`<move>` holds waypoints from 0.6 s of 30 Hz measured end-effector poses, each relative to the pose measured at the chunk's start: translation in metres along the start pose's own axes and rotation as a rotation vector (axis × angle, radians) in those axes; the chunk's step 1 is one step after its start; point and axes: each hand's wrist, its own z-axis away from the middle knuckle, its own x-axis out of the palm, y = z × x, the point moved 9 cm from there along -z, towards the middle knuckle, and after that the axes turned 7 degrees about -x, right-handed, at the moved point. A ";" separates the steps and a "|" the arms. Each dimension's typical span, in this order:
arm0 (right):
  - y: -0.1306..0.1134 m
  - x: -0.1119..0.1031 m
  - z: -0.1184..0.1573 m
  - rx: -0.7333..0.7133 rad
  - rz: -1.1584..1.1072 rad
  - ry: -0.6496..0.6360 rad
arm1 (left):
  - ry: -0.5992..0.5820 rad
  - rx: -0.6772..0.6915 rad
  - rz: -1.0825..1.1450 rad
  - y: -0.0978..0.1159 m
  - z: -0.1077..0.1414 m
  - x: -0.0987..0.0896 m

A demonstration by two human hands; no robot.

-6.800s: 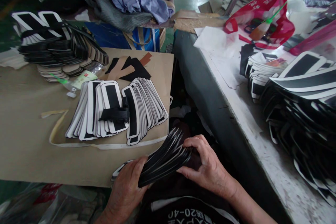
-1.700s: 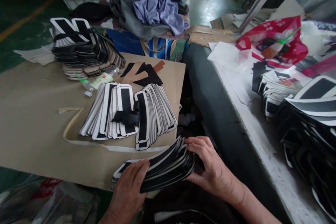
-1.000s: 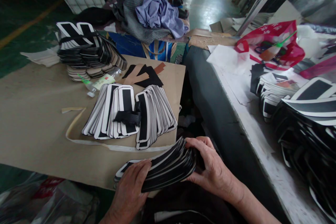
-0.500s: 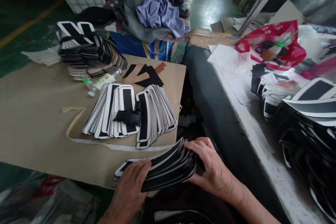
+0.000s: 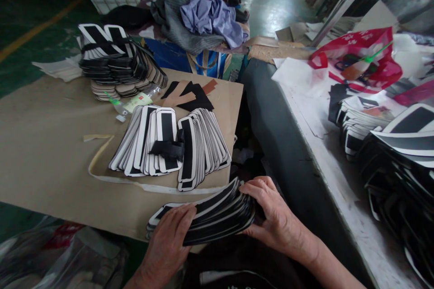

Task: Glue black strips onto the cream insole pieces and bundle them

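Observation:
A thick stack of black strips with white borders (image 5: 217, 212) is held between my two hands at the near edge of the table, its right end bent upward. My left hand (image 5: 172, 230) is closed over the stack's left part, fingers across the top. At the right end, my right hand (image 5: 271, 212) grips the raised edges between thumb and fingers. Just beyond lie two fanned piles of similar strips, a left pile (image 5: 142, 144) and a right pile (image 5: 205, 144), with a bunched black band (image 5: 167, 149) on top.
Tied bundles (image 5: 111, 61) stand at the table's far left, near a small bottle with a green tip (image 5: 117, 104). Black and brown scraps (image 5: 191, 95) lie behind the piles. On my right, a white bench (image 5: 305, 104) carries a red bag (image 5: 366, 58) and more strips (image 5: 389, 176).
The view has shifted slightly, so the table and bench appear a little to the right. Both hands keep the same hold on the bent stack.

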 end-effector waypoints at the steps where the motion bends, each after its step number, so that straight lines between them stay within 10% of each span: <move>1: 0.000 0.000 -0.001 0.004 0.003 -0.013 | 0.003 0.001 -0.007 0.000 0.000 0.000; 18: 0.005 0.009 -0.001 -0.017 0.099 -0.053 | -0.019 -0.021 -0.017 -0.006 0.000 0.003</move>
